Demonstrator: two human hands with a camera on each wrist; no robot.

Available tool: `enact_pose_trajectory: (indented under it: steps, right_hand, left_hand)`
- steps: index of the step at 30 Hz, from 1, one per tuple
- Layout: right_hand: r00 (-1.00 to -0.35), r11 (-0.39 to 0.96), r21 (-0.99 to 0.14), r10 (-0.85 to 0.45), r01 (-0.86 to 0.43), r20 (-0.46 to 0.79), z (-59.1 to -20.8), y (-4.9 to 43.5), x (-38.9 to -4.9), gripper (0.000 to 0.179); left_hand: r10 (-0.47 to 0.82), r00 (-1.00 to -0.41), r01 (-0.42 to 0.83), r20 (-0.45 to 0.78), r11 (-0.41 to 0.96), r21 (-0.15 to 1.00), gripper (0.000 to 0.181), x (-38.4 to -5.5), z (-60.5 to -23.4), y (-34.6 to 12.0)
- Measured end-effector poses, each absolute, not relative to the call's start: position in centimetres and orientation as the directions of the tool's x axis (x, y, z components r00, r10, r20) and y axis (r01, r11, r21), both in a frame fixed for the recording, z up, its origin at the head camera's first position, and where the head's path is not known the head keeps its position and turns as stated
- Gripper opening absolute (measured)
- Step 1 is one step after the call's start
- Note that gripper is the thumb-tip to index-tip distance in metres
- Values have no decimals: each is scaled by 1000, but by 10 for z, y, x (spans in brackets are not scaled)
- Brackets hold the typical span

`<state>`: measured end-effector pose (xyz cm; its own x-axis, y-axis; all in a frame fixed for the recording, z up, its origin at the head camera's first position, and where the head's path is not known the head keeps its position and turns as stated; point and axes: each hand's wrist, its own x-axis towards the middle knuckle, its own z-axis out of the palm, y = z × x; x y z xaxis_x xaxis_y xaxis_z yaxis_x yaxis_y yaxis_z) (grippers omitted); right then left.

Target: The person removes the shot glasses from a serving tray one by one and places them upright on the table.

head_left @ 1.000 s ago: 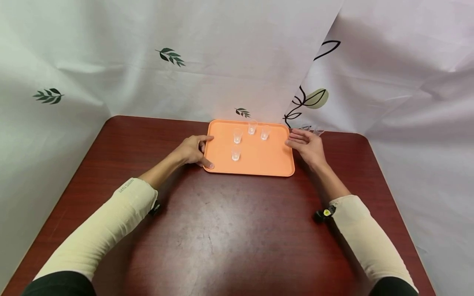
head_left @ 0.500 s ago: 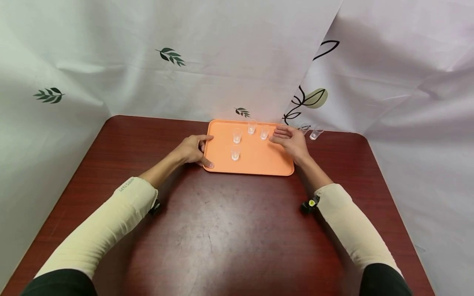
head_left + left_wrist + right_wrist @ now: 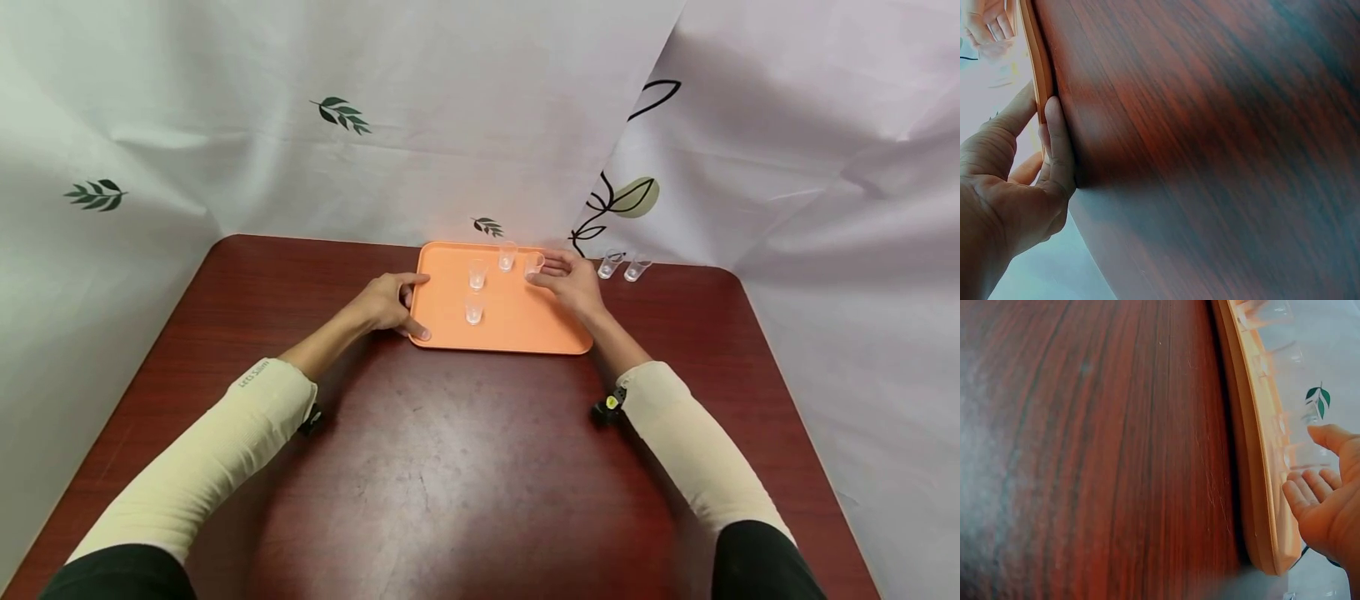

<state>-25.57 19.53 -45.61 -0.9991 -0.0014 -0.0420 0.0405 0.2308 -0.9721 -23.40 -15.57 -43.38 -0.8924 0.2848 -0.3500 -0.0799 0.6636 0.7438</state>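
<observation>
An orange tray lies at the back of the table. My left hand grips its left edge, thumb and fingers on either side of the rim in the left wrist view. Several small clear plastic cups stand on the tray, among them a front cup, a left rear cup and a back cup. My right hand is over the tray's right part, thumb and straight fingers spread on either side of the rightmost cup. In the right wrist view, a gap shows between that hand's thumb and fingers.
Two more clear cups, a nearer one and one farther right, are on the table beyond the tray's right side. A leaf-patterned white curtain hangs directly behind the table's back edge. The dark red wooden table stretches in front.
My right hand has moved left from beside the tray's right edge to the rightmost cup, uncovering the two cups on the table. My left hand has stayed on the tray's edge.
</observation>
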Motion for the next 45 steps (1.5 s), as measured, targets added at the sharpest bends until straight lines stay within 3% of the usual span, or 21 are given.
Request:
enact_pose_trajectory:
  steps: [13,45]
  right_hand:
    - [-1000,280,-960,14,7,-4,-458,191,-254,46]
    - [-1000,236,-972,18,-17,22,-458,220,-228,46]
  left_hand:
    - [288,-888,-92,-358,651,753,113,-234,-436,-157]
    - [284,-895,-73,-344,668,740,115,-234,-435,-157]
